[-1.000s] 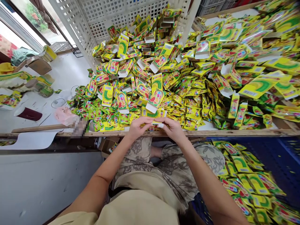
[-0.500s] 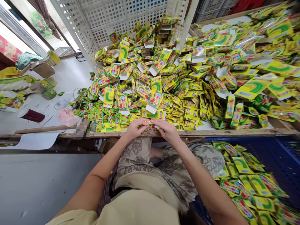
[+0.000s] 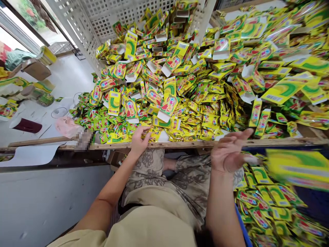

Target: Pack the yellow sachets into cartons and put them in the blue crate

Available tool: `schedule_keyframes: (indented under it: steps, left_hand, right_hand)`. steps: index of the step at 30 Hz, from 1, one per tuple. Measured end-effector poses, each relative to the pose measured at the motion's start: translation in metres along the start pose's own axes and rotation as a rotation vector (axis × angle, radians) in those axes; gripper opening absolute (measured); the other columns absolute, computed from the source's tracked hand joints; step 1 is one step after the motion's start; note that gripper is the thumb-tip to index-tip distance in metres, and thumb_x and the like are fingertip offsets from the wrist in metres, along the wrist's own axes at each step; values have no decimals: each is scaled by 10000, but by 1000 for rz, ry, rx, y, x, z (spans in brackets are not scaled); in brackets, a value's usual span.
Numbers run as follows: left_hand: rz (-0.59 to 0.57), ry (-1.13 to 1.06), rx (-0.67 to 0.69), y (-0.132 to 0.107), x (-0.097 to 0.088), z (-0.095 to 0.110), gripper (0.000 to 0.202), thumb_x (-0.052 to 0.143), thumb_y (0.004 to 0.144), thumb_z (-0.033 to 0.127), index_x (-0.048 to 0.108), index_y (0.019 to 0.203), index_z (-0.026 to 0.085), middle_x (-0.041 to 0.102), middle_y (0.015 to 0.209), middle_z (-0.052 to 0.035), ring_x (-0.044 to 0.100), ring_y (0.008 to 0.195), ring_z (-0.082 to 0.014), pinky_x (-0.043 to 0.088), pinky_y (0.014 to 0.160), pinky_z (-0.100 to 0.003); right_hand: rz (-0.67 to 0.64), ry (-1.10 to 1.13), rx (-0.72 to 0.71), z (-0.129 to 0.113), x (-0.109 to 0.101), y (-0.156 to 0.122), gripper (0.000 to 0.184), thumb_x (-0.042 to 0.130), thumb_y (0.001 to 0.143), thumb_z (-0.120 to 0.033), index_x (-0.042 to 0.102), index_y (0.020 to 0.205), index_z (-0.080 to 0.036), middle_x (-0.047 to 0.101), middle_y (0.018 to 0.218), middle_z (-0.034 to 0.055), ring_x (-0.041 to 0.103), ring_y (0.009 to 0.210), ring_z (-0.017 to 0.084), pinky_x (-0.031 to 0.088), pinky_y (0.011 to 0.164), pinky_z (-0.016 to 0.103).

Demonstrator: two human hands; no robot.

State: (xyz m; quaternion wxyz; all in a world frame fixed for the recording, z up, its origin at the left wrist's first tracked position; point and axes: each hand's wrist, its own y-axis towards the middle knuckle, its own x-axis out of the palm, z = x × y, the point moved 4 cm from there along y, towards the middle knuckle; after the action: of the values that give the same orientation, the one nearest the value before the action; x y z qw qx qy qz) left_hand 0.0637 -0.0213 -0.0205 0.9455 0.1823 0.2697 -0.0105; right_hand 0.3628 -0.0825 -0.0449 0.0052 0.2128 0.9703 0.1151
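My right hand (image 3: 228,152) hangs open with fingers spread, just past the table's front edge. To its right a yellow-green carton (image 3: 298,168) is in mid-air, blurred, above the blue crate (image 3: 312,202) of filled cartons. My left hand (image 3: 138,139) reaches over the wooden table edge (image 3: 180,144), fingers apart, fingertips on the small yellow sachets (image 3: 156,132) at the front of the heap. Flat and open cartons (image 3: 168,101) lie on top of the sachet pile.
A white perforated crate (image 3: 108,13) stands tipped at the back, spilling cartons. More cartons are heaped at the right (image 3: 282,61). On the left are a pink bag (image 3: 65,125), a dark red pouch (image 3: 27,125), a wooden stick (image 3: 36,141) and cardboard boxes (image 3: 36,68).
Both hands were together on one carton at the table edge. My right hand has swung right and let the carton go; my left hand stayed by the sachets.
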Motion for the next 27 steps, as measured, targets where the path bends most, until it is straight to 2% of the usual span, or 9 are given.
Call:
schedule_keyframes:
  steps: [2,4,6,10,14,17,20,24,27]
  left_hand:
    - [-46,200,13,3,2,0,249,606,817,281,586,1048,191,608,1011,-89,566,971,-227,466,859,-371]
    - [-93,368,11,5,7,-1,348,669,759,271,578,1082,181,596,1042,-107,529,1023,-273,434,898,-421]
    - [-128,455,1,7,13,-3,381,695,727,247,579,1082,173,602,1054,-117,518,1031,-297,419,903,-449]
    - [-180,371,-14,3,21,-1,226,644,761,205,605,983,191,648,957,-80,559,930,-263,442,842,-416]
    - [-234,126,71,-5,12,11,268,582,805,194,568,1072,206,641,1013,-66,590,929,-213,462,841,-358]
    - [14,177,49,-1,-20,5,377,622,790,271,524,1145,189,594,1068,-100,564,991,-228,441,881,-370]
    - [294,412,-125,7,-53,-18,446,703,711,318,545,1100,165,573,993,-113,534,973,-267,417,876,-415]
    - [265,424,-234,14,-67,-39,401,733,675,303,592,1027,171,576,852,-60,544,871,-241,438,802,-383]
    - [345,272,-169,10,-68,-25,256,679,741,292,633,966,179,596,869,-55,554,857,-205,452,786,-336]
  right_hand:
    - [-51,146,85,8,9,-7,428,324,909,-525,427,1299,-380,575,1153,136,623,946,250,515,685,398]
    - [-267,163,150,8,39,-12,322,528,847,-449,554,1144,-327,644,1011,84,648,835,223,531,704,393]
    - [-442,60,133,1,72,-13,218,595,817,-349,611,1016,-262,669,955,63,651,832,206,531,764,394]
    - [-552,-258,-68,-15,119,-7,251,548,804,-193,614,1046,-212,659,1009,86,632,877,214,513,800,390]
    - [-622,-454,-229,-12,143,-11,334,529,748,-101,597,1059,-203,658,1005,100,597,926,252,475,815,401]
    - [-585,-473,-224,-3,146,-13,186,498,780,-125,598,917,-201,658,903,85,590,852,239,460,760,358]
    - [-523,-437,-174,1,142,-11,82,506,820,-209,573,868,-203,625,810,56,564,757,205,438,692,310]
    - [-491,-363,-131,-1,140,-6,105,515,839,-290,554,799,-201,567,761,35,513,708,178,412,658,294]
    - [-462,-217,-16,-5,139,-8,142,559,810,-343,548,778,-205,525,728,17,478,663,159,412,622,285]
